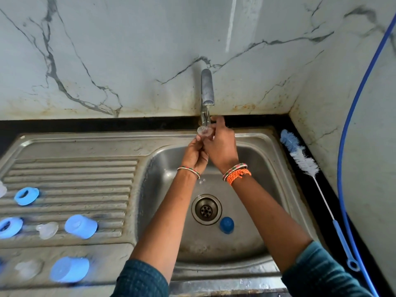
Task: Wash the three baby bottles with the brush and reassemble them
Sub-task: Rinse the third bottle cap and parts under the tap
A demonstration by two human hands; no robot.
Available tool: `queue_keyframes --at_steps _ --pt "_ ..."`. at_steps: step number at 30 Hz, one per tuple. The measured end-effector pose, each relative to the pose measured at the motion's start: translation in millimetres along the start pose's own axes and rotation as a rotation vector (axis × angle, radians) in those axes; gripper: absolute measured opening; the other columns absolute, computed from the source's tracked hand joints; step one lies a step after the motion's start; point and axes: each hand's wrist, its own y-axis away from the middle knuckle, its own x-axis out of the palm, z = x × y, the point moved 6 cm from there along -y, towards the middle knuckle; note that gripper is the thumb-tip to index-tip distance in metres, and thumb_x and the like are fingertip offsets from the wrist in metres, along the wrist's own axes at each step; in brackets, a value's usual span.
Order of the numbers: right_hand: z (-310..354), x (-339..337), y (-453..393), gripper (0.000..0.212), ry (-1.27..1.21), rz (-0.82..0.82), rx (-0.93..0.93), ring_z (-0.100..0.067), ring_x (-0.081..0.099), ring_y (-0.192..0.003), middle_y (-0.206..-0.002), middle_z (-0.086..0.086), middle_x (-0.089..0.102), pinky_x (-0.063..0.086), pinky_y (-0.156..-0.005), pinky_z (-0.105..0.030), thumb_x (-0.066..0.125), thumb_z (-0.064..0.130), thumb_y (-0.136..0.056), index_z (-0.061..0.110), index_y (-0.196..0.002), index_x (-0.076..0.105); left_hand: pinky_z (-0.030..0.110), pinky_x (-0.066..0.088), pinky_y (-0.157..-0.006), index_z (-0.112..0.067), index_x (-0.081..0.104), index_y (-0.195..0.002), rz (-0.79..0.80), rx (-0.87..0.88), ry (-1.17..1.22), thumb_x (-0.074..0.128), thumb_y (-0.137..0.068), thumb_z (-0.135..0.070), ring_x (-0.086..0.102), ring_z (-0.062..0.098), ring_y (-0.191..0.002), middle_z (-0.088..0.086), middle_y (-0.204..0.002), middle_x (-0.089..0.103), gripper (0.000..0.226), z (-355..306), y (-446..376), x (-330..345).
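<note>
Both my hands are raised under the tap [207, 88], where a thin stream of water runs. My left hand [195, 155] and my right hand [220, 146] pinch a clear silicone teat [205, 131] from both sides, its round base facing the water. The bottle brush [300, 159], blue and white bristles on a thin handle, lies on the dark counter at the right of the sink. On the draining board at the left lie two blue caps [81, 226] [69, 269], two blue rings [26, 196] [9, 227] and two more clear teats [47, 230] [27, 269]. No bottle body is in view.
A dark blue cap [226, 225] lies in the steel sink basin [167, 168] beside the drain [206, 209]. A blue hose [351, 125] curves down the right wall. Marble-patterned walls close the back and right sides.
</note>
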Motion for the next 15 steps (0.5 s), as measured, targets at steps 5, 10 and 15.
queue_keyframes --at_steps 5,10,15 --pt "0.9 -3.3 -5.6 0.026 0.02 -0.017 -0.045 -0.024 0.063 -0.09 -0.099 -0.01 0.066 0.052 -0.075 -0.034 0.065 0.013 -0.085 0.005 -0.108 0.058 0.026 0.056 -0.066 -0.007 0.057 -0.095 0.028 -0.092 0.04 0.035 -0.1 -0.01 0.066 0.015 -0.075 0.007 -0.086 0.069 0.023 -7.0 -0.7 -9.9" --pt "-33.9 25.4 3.4 0.031 -0.12 0.017 0.129 -0.025 0.065 -0.081 -0.09 -0.005 0.062 0.052 -0.07 -0.031 0.066 0.01 -0.085 0.004 -0.111 0.05 0.038 0.044 -0.089 -0.02 0.055 -0.113 -0.258 -0.101 -0.338 0.041 -0.098 -0.015 0.048 0.013 -0.1 -0.002 -0.105 0.053 0.021 -12.4 -9.1 -54.5" --pt "-69.9 56.3 22.8 0.017 -0.283 0.018 0.363 -0.013 0.064 -0.07 -0.083 0.0 0.066 0.051 -0.063 -0.017 0.064 0.013 -0.086 0.009 -0.1 0.055 0.035 0.042 -0.082 -0.025 0.055 -0.089 -0.324 -0.111 -0.54 0.04 -0.097 -0.01 0.05 0.009 -0.077 -0.004 -0.088 0.056 0.023 -10.5 -4.6 -74.0"
